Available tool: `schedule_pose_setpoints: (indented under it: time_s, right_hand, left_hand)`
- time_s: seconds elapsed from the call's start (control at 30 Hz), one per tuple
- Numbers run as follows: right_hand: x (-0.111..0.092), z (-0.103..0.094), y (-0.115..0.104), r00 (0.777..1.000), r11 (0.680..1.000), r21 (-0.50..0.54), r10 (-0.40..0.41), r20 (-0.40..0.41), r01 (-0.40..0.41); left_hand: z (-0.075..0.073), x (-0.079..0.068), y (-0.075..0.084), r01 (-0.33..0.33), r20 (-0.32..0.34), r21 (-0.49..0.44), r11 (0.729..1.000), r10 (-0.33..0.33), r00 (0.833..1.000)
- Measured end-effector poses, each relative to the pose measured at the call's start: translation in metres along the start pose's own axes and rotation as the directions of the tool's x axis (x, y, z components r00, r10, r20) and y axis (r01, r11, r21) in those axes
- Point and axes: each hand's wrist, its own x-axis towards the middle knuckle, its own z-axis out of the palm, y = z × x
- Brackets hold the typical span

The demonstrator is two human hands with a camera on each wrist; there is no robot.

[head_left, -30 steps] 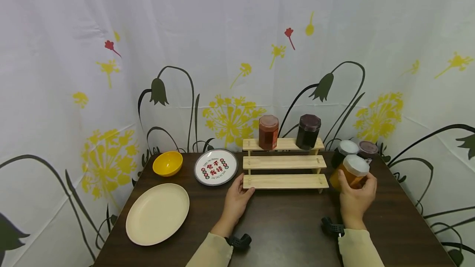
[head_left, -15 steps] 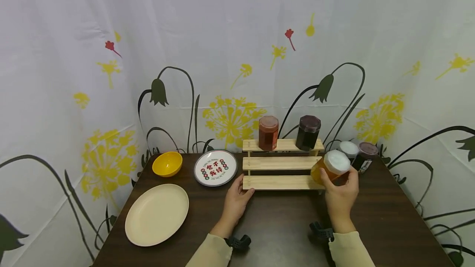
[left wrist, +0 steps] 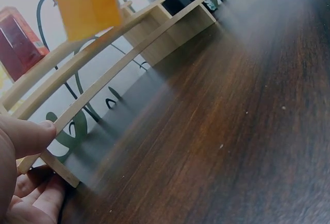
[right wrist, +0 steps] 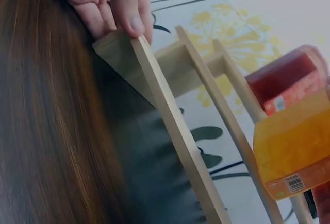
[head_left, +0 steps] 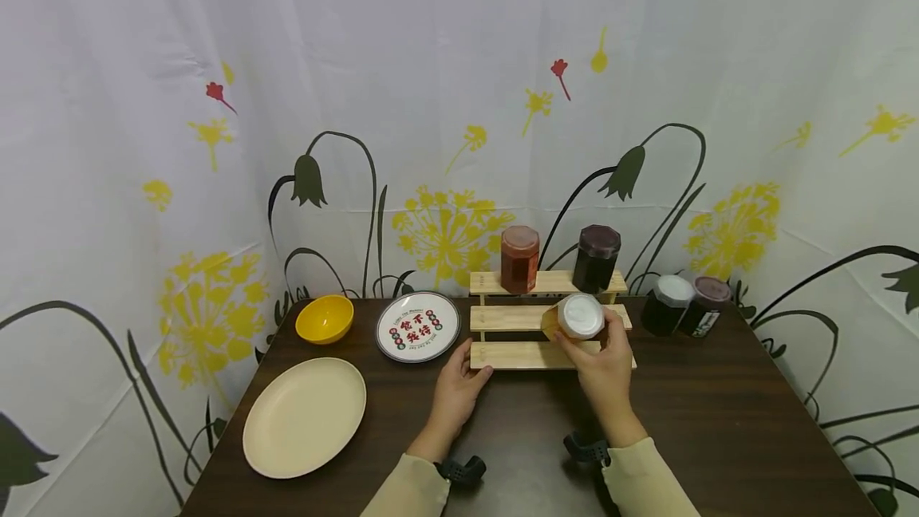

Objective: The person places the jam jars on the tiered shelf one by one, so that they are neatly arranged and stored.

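Observation:
My right hand (head_left: 605, 369) holds a honey-coloured jar (head_left: 580, 317) with a white lid over the tiers of a small wooden rack (head_left: 513, 355). In the right wrist view the amber jar (right wrist: 291, 144) is tilted, with a barcode label near its base. With thumb above and fingers below, my left hand (head_left: 455, 389) grips the left end of the rack's lowest shelf; the left wrist view shows the thumb (left wrist: 33, 134) on its edge. On the top shelf stand a red jar (head_left: 520, 260) and a dark jar (head_left: 596, 259).
Right of the rack, a dark jar with a white lid (head_left: 666, 305) stands beside a purple-lidded jar (head_left: 706, 307). To the left are a yellow bowl (head_left: 325, 319), a white plate with red lettering (head_left: 391, 321) and a cream oval plate (head_left: 305, 417). A patterned curtain (head_left: 445, 86) hangs behind.
My right hand has carried the honey-coloured jar leftward, from beside the right-hand jars to over the middle of the rack. The left hand has stayed on the rack's left end.

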Motion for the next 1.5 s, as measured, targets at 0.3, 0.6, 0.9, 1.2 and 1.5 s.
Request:
schedule_pose_setpoints:
  time_s: [0.3,0.6,0.9,1.2,1.5]
  right_hand:
    - [0.006,0.029,0.002,0.992,0.984,-0.176,0.012,0.125,0.01]
    - [0.013,0.038,-0.002,0.986,0.971,-0.238,0.064,0.153,-0.026]
    - [0.021,0.037,-0.007,0.959,0.958,-0.238,0.207,0.196,-0.158]
    - [0.025,0.042,-0.008,0.936,0.946,-0.267,0.251,0.247,-0.183]
    - [0.025,0.048,-0.008,0.929,0.94,-0.276,0.273,0.25,-0.202]
  left_hand:
    - [-0.002,0.004,0.005,-0.015,-0.008,0.006,1.0,0.015,1.0]
    - [0.0,0.005,0.004,0.024,-0.002,0.009,1.0,-0.024,1.0]
    - [-0.002,0.002,0.003,0.046,-0.016,0.024,0.999,-0.046,0.999]
    - [-0.002,0.0,0.007,0.028,-0.003,0.01,1.0,-0.028,1.0]
    - [0.0,0.001,0.004,0.04,-0.004,0.002,0.999,-0.04,0.999]
